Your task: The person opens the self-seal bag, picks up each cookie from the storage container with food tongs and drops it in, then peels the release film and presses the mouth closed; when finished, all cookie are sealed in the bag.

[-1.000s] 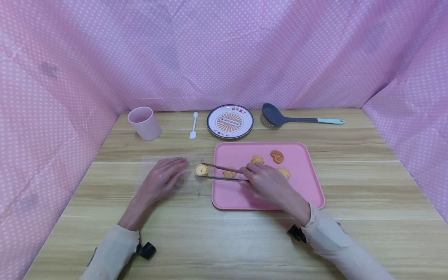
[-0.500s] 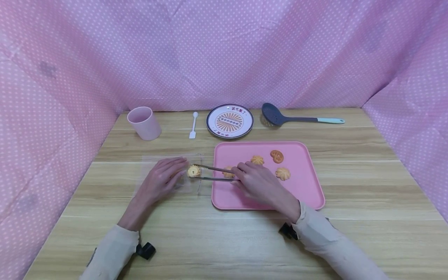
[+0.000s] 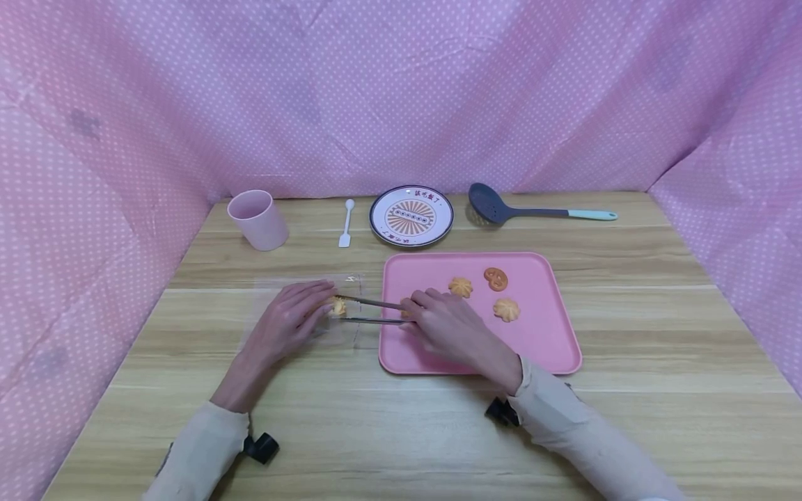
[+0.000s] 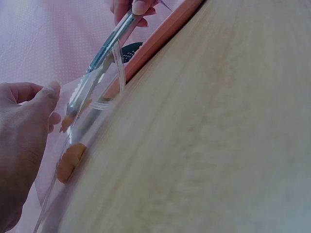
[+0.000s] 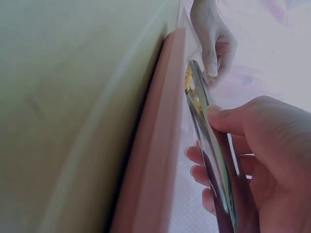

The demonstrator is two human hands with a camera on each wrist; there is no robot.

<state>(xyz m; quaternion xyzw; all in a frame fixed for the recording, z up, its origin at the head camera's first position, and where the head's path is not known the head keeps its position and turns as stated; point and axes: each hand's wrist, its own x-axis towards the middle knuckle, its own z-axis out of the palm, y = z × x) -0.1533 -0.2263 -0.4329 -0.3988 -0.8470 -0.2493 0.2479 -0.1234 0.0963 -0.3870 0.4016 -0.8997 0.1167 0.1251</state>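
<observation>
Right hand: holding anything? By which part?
The right hand holds the long silver metal tongs by both prongs, thumb on one, fingers on the other. A small golden ridged cookie lies between their tips.

- On the round, glossy white plate with a dark blue rim [image 3: 411, 216]: a line of 4 red Chinese characters [image 3: 428, 197] at the border's upper right, which seem to read 该吃饭了, though small in the head view.
- On the same plate: a 2nd line of red characters [image 3: 385, 234] at the border's lower left, too small to read.
- Across its orange sunburst centre [image 3: 411, 227]: 1 row of round marks [image 3: 410, 216], illegible.
</observation>
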